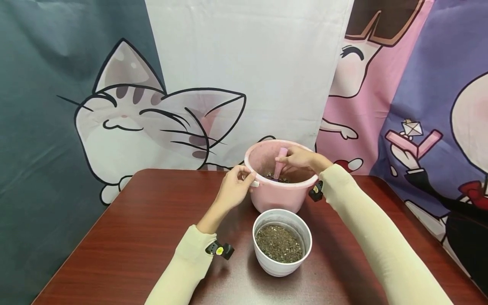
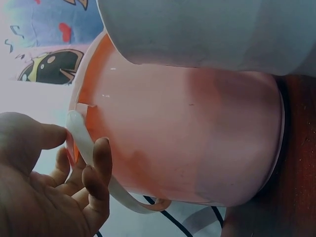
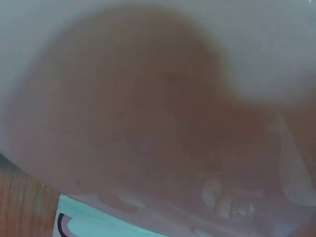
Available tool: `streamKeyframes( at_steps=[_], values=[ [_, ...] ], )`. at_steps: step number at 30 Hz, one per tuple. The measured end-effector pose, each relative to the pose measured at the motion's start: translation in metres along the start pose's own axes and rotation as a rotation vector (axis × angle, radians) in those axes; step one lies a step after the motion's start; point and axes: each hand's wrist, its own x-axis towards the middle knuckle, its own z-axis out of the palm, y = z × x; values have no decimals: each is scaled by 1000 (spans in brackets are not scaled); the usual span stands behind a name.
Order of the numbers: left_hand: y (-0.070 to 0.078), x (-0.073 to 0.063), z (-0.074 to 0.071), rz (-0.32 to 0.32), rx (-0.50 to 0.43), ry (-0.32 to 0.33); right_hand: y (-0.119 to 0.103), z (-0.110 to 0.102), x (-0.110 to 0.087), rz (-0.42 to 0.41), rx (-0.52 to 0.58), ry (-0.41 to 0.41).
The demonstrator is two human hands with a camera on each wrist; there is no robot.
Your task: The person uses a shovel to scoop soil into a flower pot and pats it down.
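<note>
A pink bucket [image 1: 280, 198] with dark soil [image 1: 280, 178] inside stands towards the back of the table. My right hand [image 1: 300, 159] reaches over its rim and grips a pink-handled garden tool [image 1: 281, 163], whose lower end is hidden in the bucket. With thumb and fingers, my left hand [image 1: 235, 186] holds the bucket's left rim, at the white carrying handle [image 2: 81, 133]. In front of the bucket is a white pot [image 1: 279, 269] holding brown soil [image 1: 280, 243]. The right wrist view is mostly the blurred bucket wall [image 3: 123, 123].
All of this rests on a reddish-brown wooden table [image 1: 152, 228]. Behind hangs a cloth backdrop [image 1: 248, 46] with cartoon figures, close to the bucket's far side. The white pot sits between the two forearms.
</note>
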Motion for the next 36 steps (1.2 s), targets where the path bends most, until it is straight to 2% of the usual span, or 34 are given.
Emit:
streamKeyframes(
  at_steps=[5,10,17,23,26,27,30,36],
  values=[
    [-1,1,0,-4,-10,-12,0,-1,0,8,-30,0],
    [0,1,-1,-7,-5,-7,1,-1,1,46,24,18],
    [-2,2,-1,-5,16,-9,0,0,-1,57,93,16],
    [-1,3,-2,1,-28,-36,-6,0,-6,41,137,-1],
    [-1,4,-3,-11,-17,-41,-9,0,-7,37,184,45],
    [5,2,-4,-9,-12,-43,-9,-1,-7,39,197,67],
    [3,2,-4,-4,11,-41,-10,-3,-10,55,229,122],
    [-3,3,-4,8,11,-36,-11,-11,-16,59,313,122]
  ],
)
